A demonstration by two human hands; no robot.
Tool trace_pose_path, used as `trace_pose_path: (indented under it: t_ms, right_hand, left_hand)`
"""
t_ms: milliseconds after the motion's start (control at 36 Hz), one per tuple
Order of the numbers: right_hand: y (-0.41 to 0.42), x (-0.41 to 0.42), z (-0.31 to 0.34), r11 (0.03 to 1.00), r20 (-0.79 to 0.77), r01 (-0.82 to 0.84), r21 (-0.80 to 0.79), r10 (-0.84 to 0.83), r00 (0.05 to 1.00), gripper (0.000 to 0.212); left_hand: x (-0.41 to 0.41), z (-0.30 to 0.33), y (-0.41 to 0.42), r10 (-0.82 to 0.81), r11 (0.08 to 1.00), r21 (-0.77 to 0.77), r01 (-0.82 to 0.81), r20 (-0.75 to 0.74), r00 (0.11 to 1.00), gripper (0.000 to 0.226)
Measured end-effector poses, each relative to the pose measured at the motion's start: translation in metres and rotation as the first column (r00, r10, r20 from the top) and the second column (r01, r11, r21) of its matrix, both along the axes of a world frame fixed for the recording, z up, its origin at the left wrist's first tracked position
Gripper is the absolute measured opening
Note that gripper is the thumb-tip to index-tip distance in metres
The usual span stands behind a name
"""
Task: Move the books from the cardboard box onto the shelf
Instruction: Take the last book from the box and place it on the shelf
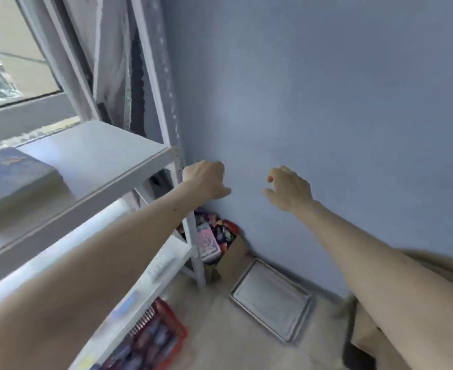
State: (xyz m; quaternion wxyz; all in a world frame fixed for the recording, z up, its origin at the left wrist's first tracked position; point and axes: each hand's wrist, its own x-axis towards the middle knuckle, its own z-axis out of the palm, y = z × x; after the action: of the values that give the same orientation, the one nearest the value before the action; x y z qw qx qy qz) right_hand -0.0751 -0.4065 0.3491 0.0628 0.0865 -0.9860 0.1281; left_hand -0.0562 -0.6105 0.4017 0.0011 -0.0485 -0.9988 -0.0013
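A white metal shelf [100,153] stands at the left. A thick blue book [11,177] lies flat on its upper board. A cardboard box [233,256] with colourful books [209,236] sits on the floor in the corner beside the shelf leg. My left hand [206,180] is stretched out just past the shelf's right edge, fingers curled, holding nothing. My right hand [289,186] hovers in front of the blue wall, fingers loosely curled and empty. Both hands are well above the box.
A metal tray [270,297] lies on the floor right of the box. A red basket [164,329] with notebooks stands under the shelf. A blue wall [327,102] faces me. A window [11,62] is at the upper left. A brown object [364,332] lies at the lower right.
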Motion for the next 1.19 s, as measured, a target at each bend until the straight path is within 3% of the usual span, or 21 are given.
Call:
trace_pose_path:
  t_ms: [250,500,806,1028,1194]
  right_hand:
    - [0.24,0.117,-0.057,0.957,0.114,0.254,0.138,-0.271,0.956,0.025]
    - [0.426,0.197,-0.121,0.899,0.264,0.372,0.232,-0.427,0.865,0.028]
    - [0.553,0.189,-0.23,0.851,0.411,0.465,0.245,-0.525,0.745,0.024]
    - [0.607,0.171,-0.333,0.805,0.562,0.532,0.261,-0.575,0.594,0.031]
    - [0.635,0.159,-0.416,0.779,0.609,0.562,0.279,-0.596,0.523,0.038]
  left_hand:
    - [0.043,-0.071,0.23,-0.233,0.971,0.091,0.221,0.155,0.96,0.036]
    - [0.091,-0.158,0.429,-0.381,0.919,0.217,0.329,0.273,0.883,0.039]
    - [0.094,-0.284,0.566,-0.466,0.881,0.295,0.369,0.422,0.777,0.034]
    - [0.082,-0.394,0.629,-0.365,0.931,0.258,0.259,0.66,0.657,0.029]
    - [0.072,-0.478,0.66,-0.248,0.967,0.166,0.192,0.773,0.584,0.036]
